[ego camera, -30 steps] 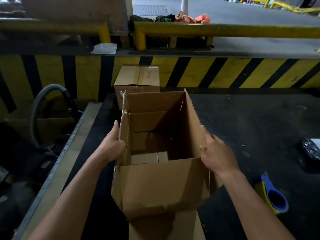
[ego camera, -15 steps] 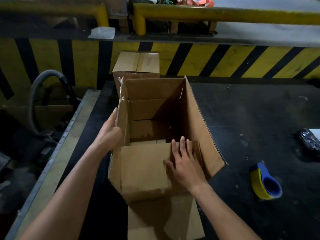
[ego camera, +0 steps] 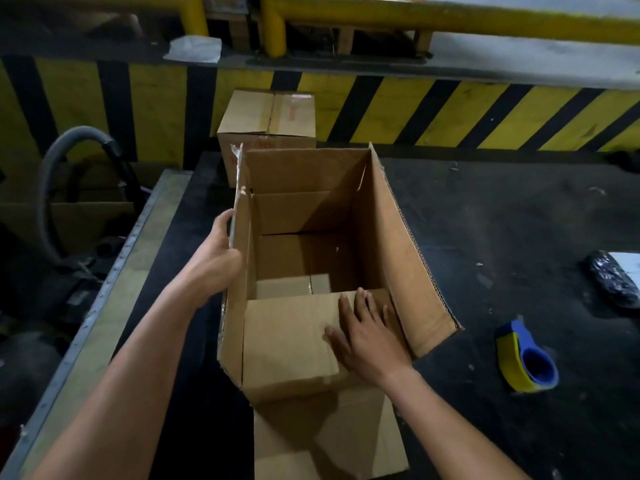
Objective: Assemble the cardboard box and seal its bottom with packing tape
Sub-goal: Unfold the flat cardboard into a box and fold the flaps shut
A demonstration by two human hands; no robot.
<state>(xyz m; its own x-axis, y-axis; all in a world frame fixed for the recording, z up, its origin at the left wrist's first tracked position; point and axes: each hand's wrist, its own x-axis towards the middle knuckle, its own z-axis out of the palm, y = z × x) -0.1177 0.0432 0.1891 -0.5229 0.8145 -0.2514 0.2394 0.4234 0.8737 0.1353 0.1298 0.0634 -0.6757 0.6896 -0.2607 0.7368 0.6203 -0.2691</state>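
1. The cardboard box (ego camera: 388,237) is standing open end up on the dark table (ego camera: 502,209), just in front of a closed carton (ego camera: 266,123).
2. The left hand (ego camera: 216,268) is bracing its left wall from outside. The thumb is lying along the edge and the other fingers are hidden, so I cannot tell their grip.
3. The right hand (ego camera: 367,337) is pressing on the near flap (ego camera: 287,341), with its fingers straight and slightly spread.
4. The tape dispenser (ego camera: 526,358) is lying to the right, apart from the box.

Both bare forearms reach forward from below. The left hand (ego camera: 216,261) is turned on its side, thumb stretched forward, the other fingers hidden. The right hand (ego camera: 369,337) lies flat, palm down, fingers straight.
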